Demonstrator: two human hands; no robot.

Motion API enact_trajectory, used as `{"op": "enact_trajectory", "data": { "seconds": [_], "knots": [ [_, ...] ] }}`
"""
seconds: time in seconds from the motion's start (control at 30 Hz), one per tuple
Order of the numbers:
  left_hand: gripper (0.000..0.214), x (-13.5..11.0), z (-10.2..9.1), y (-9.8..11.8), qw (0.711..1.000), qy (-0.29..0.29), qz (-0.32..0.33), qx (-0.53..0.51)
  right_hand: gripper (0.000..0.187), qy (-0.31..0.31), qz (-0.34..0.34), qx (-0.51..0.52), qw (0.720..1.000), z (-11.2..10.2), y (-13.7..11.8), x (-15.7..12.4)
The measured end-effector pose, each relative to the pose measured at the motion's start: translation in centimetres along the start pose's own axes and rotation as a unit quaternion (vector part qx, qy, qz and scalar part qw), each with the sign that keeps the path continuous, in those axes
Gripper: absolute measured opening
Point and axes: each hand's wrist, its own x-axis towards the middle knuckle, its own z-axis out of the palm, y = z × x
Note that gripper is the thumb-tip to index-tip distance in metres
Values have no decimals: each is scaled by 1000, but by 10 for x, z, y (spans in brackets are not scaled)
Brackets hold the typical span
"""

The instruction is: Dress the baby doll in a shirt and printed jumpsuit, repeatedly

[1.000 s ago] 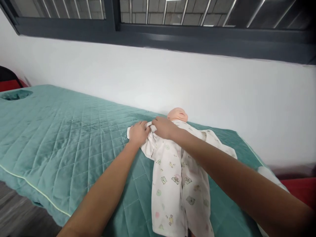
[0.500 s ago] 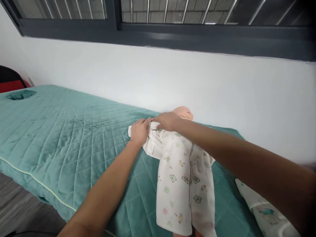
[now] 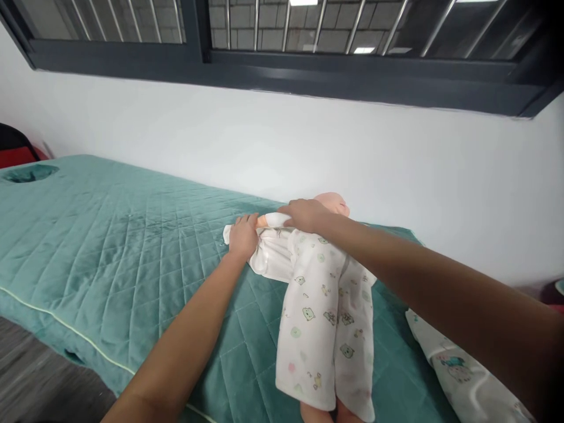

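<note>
Green bed (image 3: pixel 132 235) on the far left, then a white cuff (image 3: pixel 226 234) poking out by the left hand (image 3: pixel 243 235), which is curled round the doll's arm (image 3: pixel 262 221). Next, the white sleeve (image 3: pixel 277 220), grasped by the right hand (image 3: pixel 305 215), then the doll (image 3: pixel 331 202) itself, lying in a printed gown (image 3: pixel 321 317). I'd steady the arm and ease the fabric gently, no yanking. Versus 0.5 s ago, the 2 hands are farther apart, with bare arm showing between.
</note>
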Motion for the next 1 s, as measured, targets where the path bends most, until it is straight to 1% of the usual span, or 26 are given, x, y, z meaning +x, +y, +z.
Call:
{"op": "enact_trajectory", "data": {
  "seconds": [0.07,0.13,0.23,0.3,0.33,0.4,0.47,0.53,0.6,0.7,0.8,0.9,1.0],
  "knots": [
    [44,0,-1,4,1000,15,14,22,31,-13,-3,16,1000,3,-7,8],
    [44,1,-2,8,998,24,50,42,32,-19,-7,21,1000,8,-13,17],
    [44,2,-4,11,992,3,115,54,37,-15,-14,26,999,18,-16,27],
    [44,3,-4,11,990,-11,131,58,40,8,-26,50,998,24,-10,27],
    [42,2,-4,10,990,-11,130,61,41,30,-28,71,997,26,-5,24],
    [41,1,-3,10,990,-4,121,68,38,90,-18,113,989,28,9,13],
    [41,0,-3,10,991,5,113,72,36,141,5,126,982,29,27,-5],
    [41,-1,-3,10,992,13,106,73,39,172,30,117,978,32,46,-28],
    [41,-2,-4,11,992,21,98,72,41,192,70,112,972,39,63,-51],
    [39,-3,-8,8,994,24,82,67,39,191,140,113,965,62,82,-78],
    [39,-3,-10,2,996,17,55,65,41,171,192,124,959,91,91,-91],
    [40,-2,-10,-3,997,11,36,72,44,162,189,142,958,115,91,-96],
    [42,-3,-10,-4,996,9,43,82,46,173,176,150,957,125,92,-99]
  ]
}}
